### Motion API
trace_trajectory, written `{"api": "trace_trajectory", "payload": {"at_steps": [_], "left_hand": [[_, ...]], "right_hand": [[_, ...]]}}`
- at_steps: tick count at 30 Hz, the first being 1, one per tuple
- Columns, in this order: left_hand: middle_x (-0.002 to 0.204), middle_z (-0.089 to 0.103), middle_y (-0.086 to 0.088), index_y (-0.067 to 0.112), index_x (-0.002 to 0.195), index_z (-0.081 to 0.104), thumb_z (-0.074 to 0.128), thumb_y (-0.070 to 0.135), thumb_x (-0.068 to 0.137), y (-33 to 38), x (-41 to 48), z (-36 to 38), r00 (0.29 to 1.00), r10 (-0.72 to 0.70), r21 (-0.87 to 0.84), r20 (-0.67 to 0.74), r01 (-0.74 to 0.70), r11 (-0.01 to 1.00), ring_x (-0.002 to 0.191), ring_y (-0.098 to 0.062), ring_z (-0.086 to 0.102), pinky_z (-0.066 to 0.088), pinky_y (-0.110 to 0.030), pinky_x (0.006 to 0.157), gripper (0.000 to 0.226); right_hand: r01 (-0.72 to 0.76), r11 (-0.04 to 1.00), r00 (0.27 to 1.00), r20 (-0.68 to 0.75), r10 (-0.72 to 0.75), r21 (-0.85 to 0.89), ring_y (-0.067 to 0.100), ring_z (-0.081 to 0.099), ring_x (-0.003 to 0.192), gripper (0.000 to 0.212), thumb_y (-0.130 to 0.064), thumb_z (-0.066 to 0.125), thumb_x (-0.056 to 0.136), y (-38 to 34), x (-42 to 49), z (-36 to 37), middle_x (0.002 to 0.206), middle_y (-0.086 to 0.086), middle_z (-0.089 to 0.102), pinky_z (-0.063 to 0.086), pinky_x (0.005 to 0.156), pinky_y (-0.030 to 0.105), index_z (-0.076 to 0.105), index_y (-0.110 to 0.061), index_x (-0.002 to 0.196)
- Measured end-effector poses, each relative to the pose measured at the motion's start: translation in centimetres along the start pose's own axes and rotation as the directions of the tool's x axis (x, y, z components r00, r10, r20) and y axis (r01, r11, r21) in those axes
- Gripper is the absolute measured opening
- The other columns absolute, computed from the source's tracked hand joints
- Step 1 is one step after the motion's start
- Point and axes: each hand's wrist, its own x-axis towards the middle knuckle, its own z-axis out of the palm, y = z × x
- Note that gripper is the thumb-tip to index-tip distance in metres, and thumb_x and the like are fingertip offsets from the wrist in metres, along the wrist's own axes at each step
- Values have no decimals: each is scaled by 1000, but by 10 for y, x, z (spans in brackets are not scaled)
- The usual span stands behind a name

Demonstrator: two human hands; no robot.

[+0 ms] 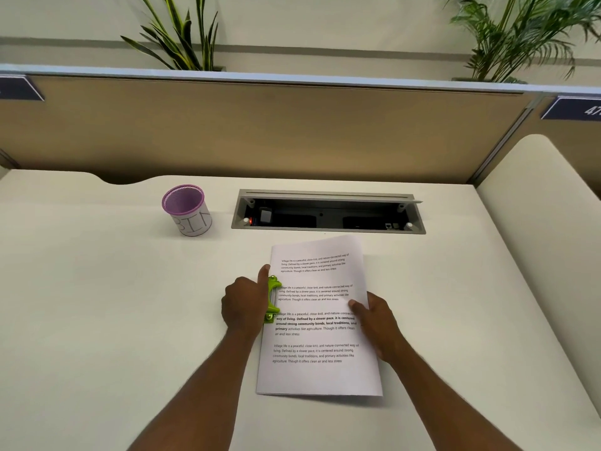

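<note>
A white printed sheet of paper (320, 369) lies on the desk in front of me, with several blocks of text. A green hole punch (272, 299) sits at the paper's left edge, its mouth over the margin. My left hand (245, 304) grips the punch from the left, fingers curled over it and the thumb pointing up along the paper's edge. My right hand (377, 323) holds the paper's right edge, thumb on top of the sheet and fingers under or beside it.
A purple mesh cup (187, 209) with a label reading BIN stands at the back left. An open cable tray (328, 213) is sunk into the white desk (113, 304) behind the paper. A tan partition (260, 131) closes the back; plants stand above it.
</note>
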Motion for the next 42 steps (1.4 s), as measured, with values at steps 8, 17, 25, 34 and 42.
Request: {"api": "trace_trajectory", "payload": {"at_steps": [8,17,25,34,42], "left_hand": [[77,67,-16,11,61,47,48,69,83,-1,3,3,995,95,39,-20,-95,995,74,-38,64,40,-32,59,62],[81,68,-18,8,66,52,48,61,88,3,0,2,995,94,23,-15,-94,995,77,-38,64,40,-33,60,57],[82,69,-20,2,72,58,48,60,89,4,-3,-4,995,100,54,-15,-99,994,79,-40,66,47,-35,63,61],[83,66,-14,5,76,63,31,70,88,8,-10,-7,996,59,24,-73,-57,998,76,-34,63,42,-32,59,73],[107,61,-12,10,110,65,56,40,89,40,-38,-2,961,234,-32,-145,-241,970,95,-30,61,47,-35,71,38]], "right_hand": [[-10,1000,1000,-8,9,-27,18,73,92,17,-18,57,94,0,2,0,98,-7,76,57,86,37,69,-23,105],[-14,1000,1000,-5,14,-17,23,72,96,20,-17,56,95,2,3,-1,103,-1,76,56,90,44,68,-23,108],[-1,1000,1000,2,2,-25,24,72,95,21,-16,55,95,4,5,-8,105,3,76,56,91,49,68,-19,112],[10,999,1000,25,-11,48,28,73,95,20,-17,57,96,8,4,-31,104,6,77,55,91,54,69,-16,112],[20,990,997,-71,-10,137,38,72,97,18,-15,60,94,14,5,-90,106,16,76,52,94,61,69,-11,110]]}}
